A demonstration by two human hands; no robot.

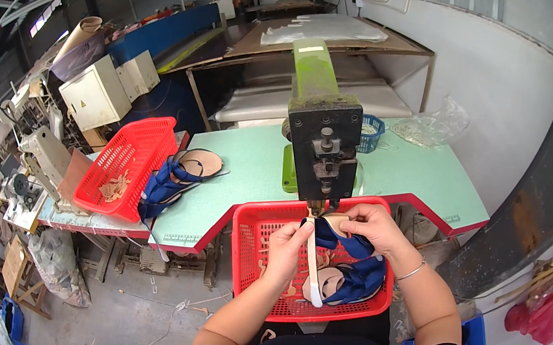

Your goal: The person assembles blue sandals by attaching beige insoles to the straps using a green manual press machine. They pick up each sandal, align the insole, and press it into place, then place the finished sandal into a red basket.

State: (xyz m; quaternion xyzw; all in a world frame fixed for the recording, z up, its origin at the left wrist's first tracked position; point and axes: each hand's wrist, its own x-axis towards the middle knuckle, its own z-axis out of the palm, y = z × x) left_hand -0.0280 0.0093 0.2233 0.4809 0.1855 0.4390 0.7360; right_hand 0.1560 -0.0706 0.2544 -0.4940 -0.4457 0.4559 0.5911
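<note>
Beneath the head of a green and black sewing machine (326,140), both my hands hold a navy blue sandal upper (326,233) with a beige insole-like piece. My left hand (287,249) is closed, its thumb pinching a pale strap (312,262) at the sandal's left edge. The strap's white end hangs down over the basket. On the other side my right hand (375,229) grips the sandal between thumb and fingers. Directly below, a red plastic basket (242,269) holds more blue sandal pieces (353,282) and beige scraps. The contact point under the machine is partly hidden.
The pale green worktop (235,158) has a red edge. Left on it, blue sandal uppers (169,180) lie against another red basket (130,152) containing beige scraps. A small blue basket (370,135) and a plastic bag (426,128) stand behind the machine. A dark column (532,215) rises at right.
</note>
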